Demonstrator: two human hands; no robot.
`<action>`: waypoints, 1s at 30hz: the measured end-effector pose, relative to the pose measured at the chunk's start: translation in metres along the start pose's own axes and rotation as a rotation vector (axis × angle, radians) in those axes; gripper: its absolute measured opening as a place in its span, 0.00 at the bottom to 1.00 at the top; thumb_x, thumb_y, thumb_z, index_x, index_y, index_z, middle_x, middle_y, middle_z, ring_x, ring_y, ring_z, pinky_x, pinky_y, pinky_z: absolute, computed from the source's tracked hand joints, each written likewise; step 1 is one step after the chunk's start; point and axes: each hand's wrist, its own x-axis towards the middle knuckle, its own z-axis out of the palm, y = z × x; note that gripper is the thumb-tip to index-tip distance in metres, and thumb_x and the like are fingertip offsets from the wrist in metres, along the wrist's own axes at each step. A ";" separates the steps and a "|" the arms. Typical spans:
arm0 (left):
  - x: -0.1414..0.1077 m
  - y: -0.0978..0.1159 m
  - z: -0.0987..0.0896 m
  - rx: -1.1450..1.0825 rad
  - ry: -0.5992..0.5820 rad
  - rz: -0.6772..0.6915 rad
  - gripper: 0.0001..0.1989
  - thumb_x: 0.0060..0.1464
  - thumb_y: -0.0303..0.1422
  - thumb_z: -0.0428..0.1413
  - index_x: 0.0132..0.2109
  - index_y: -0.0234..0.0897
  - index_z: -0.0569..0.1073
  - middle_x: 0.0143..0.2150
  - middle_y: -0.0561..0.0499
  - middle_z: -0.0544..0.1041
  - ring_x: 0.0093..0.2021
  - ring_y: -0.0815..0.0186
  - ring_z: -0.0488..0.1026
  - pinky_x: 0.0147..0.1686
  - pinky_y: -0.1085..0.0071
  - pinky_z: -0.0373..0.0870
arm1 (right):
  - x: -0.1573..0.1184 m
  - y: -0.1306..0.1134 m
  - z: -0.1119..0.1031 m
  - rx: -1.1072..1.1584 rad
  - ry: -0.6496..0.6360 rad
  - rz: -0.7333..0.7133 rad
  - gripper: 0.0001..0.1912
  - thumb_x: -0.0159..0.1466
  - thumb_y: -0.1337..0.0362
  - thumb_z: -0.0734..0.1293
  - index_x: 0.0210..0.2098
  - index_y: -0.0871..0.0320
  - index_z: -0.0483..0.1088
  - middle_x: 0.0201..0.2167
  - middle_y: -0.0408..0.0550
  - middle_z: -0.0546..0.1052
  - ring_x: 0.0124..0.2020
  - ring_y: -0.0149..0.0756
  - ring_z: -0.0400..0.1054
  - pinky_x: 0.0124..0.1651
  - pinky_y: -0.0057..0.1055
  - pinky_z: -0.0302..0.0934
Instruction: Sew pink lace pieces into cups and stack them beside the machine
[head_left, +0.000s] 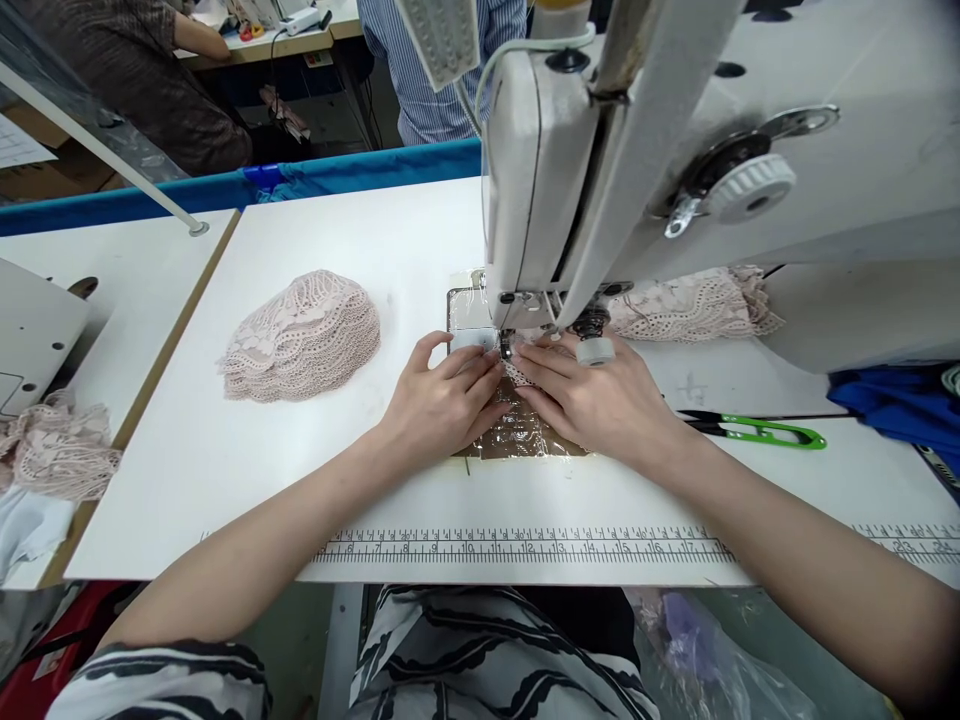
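Both my hands lie at the needle area of a white sewing machine [517,180]. My left hand [448,400] has its fingers spread on the plate, left of the presser foot [506,344]. On the right, my right hand [592,395] rests its fingers on a small piece of pink lace [517,374] beside the foot. Most of that piece is hidden under my fingers and the machine head. A stack of pink lace pieces [304,338] sits on the white table to the left. More pink lace [694,305] lies under the machine arm.
Green thread snips [776,431] lie right of my right hand. A ruler strip [525,547] runs along the front edge. Blue cloth [900,405] is at far right, more lace [64,450] at far left. Two people are beyond the table.
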 end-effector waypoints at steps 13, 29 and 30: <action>0.002 -0.004 0.004 -0.028 -0.009 -0.013 0.15 0.68 0.38 0.51 0.52 0.34 0.77 0.52 0.45 0.81 0.52 0.58 0.77 0.58 0.52 0.60 | 0.004 0.001 0.000 -0.054 -0.028 0.016 0.22 0.73 0.59 0.57 0.56 0.65 0.73 0.42 0.55 0.82 0.49 0.49 0.70 0.55 0.46 0.54; 0.002 0.011 -0.011 -0.094 0.050 0.135 0.11 0.64 0.38 0.56 0.44 0.36 0.78 0.46 0.49 0.83 0.49 0.61 0.77 0.46 0.62 0.67 | 0.008 0.014 -0.006 0.011 -0.050 0.052 0.18 0.69 0.69 0.57 0.39 0.55 0.79 0.35 0.52 0.80 0.46 0.46 0.72 0.62 0.49 0.56; 0.002 0.009 -0.014 -0.080 0.112 0.164 0.10 0.64 0.36 0.57 0.36 0.37 0.78 0.38 0.52 0.83 0.42 0.64 0.78 0.43 0.63 0.67 | 0.007 0.014 -0.009 0.020 -0.048 0.057 0.18 0.69 0.68 0.57 0.37 0.55 0.79 0.32 0.51 0.80 0.41 0.45 0.73 0.63 0.50 0.55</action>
